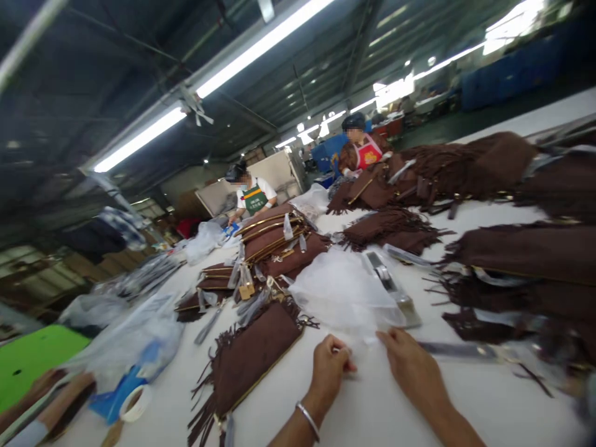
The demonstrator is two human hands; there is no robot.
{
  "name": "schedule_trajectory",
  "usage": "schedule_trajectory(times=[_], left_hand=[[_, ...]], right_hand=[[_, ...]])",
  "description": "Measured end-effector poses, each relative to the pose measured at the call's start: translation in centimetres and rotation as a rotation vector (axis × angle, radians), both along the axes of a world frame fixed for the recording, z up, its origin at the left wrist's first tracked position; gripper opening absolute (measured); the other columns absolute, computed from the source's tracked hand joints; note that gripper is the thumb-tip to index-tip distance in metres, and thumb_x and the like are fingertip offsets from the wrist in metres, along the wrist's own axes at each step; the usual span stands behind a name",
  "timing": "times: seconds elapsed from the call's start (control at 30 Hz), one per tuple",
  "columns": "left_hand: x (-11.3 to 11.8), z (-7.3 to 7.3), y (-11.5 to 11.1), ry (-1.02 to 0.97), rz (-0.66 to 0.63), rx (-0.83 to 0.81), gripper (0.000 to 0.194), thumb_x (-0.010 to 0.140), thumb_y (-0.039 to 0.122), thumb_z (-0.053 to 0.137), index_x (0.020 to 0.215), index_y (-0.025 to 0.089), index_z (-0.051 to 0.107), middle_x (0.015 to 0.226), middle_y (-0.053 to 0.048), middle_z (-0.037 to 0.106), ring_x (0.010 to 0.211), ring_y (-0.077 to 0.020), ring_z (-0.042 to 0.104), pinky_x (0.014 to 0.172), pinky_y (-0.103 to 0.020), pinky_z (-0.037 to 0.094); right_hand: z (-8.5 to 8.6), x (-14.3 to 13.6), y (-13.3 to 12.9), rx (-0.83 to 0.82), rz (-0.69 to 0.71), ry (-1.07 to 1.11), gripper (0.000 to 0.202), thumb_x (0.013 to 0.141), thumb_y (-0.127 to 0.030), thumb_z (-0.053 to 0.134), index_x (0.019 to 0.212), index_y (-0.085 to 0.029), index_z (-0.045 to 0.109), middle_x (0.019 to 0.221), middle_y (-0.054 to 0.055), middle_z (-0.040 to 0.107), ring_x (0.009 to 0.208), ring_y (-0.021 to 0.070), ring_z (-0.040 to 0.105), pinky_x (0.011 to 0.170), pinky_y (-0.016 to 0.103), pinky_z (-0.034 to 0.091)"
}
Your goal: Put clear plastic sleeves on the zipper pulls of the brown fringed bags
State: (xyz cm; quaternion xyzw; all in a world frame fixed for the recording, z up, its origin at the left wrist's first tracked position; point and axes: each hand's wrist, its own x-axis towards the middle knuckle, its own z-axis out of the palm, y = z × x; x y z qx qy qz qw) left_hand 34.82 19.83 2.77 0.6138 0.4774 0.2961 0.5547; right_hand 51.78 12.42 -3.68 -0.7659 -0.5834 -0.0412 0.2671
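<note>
My left hand [331, 367], wearing a silver bracelet [307, 421], is closed in a pinch at the near edge of a translucent plastic bag [333, 292]. Thumb and fingers of my right hand [414, 366] pinch the same edge a little to the right. The bag lies crumpled and spread away from me. A brown fringed purse [258, 357] with a gold zip edge lies flat left of my hands. Just beyond the bag, a metal tape dispenser [382, 270] is partly covered by it. What lies inside my left fingers is mostly hidden.
Brown purses [265, 239] are stacked ahead; more fringed purses [531, 254] pile up at right. A blue tape dispenser [118, 397], a plastic heap [125, 335] and a green board [40, 360] are at left, beside another person's arm [69, 403]. Two co-workers [254, 195] stand across the table.
</note>
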Motion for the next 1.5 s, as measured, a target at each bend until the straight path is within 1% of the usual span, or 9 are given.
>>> schedule_trajectory(times=[0.23,0.67,0.8,0.9,0.97,1.07,1.13,1.23,1.5], left_hand=[[-7.4,4.2,-2.7,-0.002,0.068,0.096,0.013,0.08,0.027,0.056,0.072,0.017,0.056,0.053,-0.001,0.063,0.052,-0.0155,0.06,0.055,-0.025,0.044],[-23.8,9.0,-7.6,0.134,0.066,0.088,0.027,0.09,0.039,0.044,0.076,0.019,0.057,0.06,-0.001,0.066,0.06,-0.0169,0.058,0.063,-0.027,0.044],[-25.6,10.7,-8.5,0.263,-0.009,0.198,0.029,0.093,0.037,0.04,0.074,0.02,0.054,0.061,0.0,0.065,0.063,-0.0171,0.059,0.066,-0.028,0.041],[-26.4,12.5,-9.0,0.319,-0.11,0.273,0.03,0.094,0.035,0.039,0.073,0.021,0.054,0.061,0.001,0.064,0.064,-0.017,0.059,0.067,-0.029,0.039],[-27.3,13.4,-9.0,0.29,-0.139,0.276,0.031,0.094,0.037,0.04,0.073,0.021,0.055,0.06,0.001,0.064,0.063,-0.0169,0.059,0.067,-0.029,0.039],[-29.3,13.5,-8.7,0.089,-0.026,0.156,0.033,0.092,0.046,0.043,0.079,0.019,0.058,0.06,-0.001,0.064,0.06,-0.0175,0.06,0.064,-0.029,0.042],[-30.6,12.7,-8.6,-0.131,0.113,0.015,0.042,0.082,0.058,0.054,0.089,0.017,0.061,0.065,-0.003,0.066,0.063,-0.019,0.061,0.064,-0.03,0.045],[-31.7,11.1,-9.6,-0.405,0.224,-0.182,0.063,0.064,0.063,0.071,0.102,0.014,0.064,0.084,-0.01,0.07,0.077,-0.0231,0.064,0.07,-0.032,0.049],[-33.2,8.0,-11.8,-0.418,0.349,-0.36,0.036,0.073,0.046,0.071,0.084,0.012,0.071,0.07,-0.005,0.069,0.066,-0.0191,0.061,0.066,-0.029,0.048]], right_hand=[[-1.3,0.4,0.2,0.049,0.026,-0.137,0.031,0.089,-0.013,0.042,0.114,-0.021,0.058,0.101,0.006,0.061,0.089,0.0183,0.06,0.067,0.027,0.047],[5.3,-3.4,-2.4,-0.168,0.153,-0.049,0.034,0.092,-0.021,0.038,0.119,-0.018,0.059,0.108,0.01,0.065,0.094,0.0222,0.063,0.076,0.031,0.05],[11.3,-9.3,-4.3,-0.133,0.289,0.246,0.033,0.092,-0.036,0.045,0.122,-0.027,0.058,0.116,0.007,0.065,0.093,0.0204,0.064,0.08,0.032,0.05],[15.4,-16.7,-4.6,-0.117,0.634,0.496,0.057,0.082,-0.04,0.062,0.135,-0.028,0.046,0.136,0.007,0.053,0.12,0.0236,0.052,0.1,0.037,0.041],[16.5,-21.5,-4.2,-0.189,0.768,0.639,0.051,0.076,-0.037,0.068,0.124,-0.025,0.057,0.124,0.005,0.062,0.111,0.0233,0.056,0.095,0.035,0.044],[15.5,-26.6,-3.7,-0.32,0.754,0.908,0.014,0.08,-0.032,0.062,0.082,-0.019,0.067,0.079,0.001,0.069,0.075,0.0167,0.061,0.07,0.027,0.045],[13.9,-28.7,-3.6,-0.358,0.694,1.123,0.02,0.081,-0.033,0.06,0.07,-0.016,0.063,0.066,0.0,0.066,0.065,0.0143,0.058,0.063,0.024,0.041],[11.9,-30.9,-3.9,-0.428,0.653,1.411,0.027,0.077,-0.04,0.066,0.07,-0.015,0.06,0.063,0.0,0.064,0.059,0.0128,0.054,0.058,0.023,0.039],[9.3,-35.5,-6.5,-0.581,0.554,1.725,0.043,0.064,-0.052,0.077,0.073,-0.016,0.056,0.058,-0.005,0.054,0.05,0.007,0.041,0.051,0.02,0.028]])
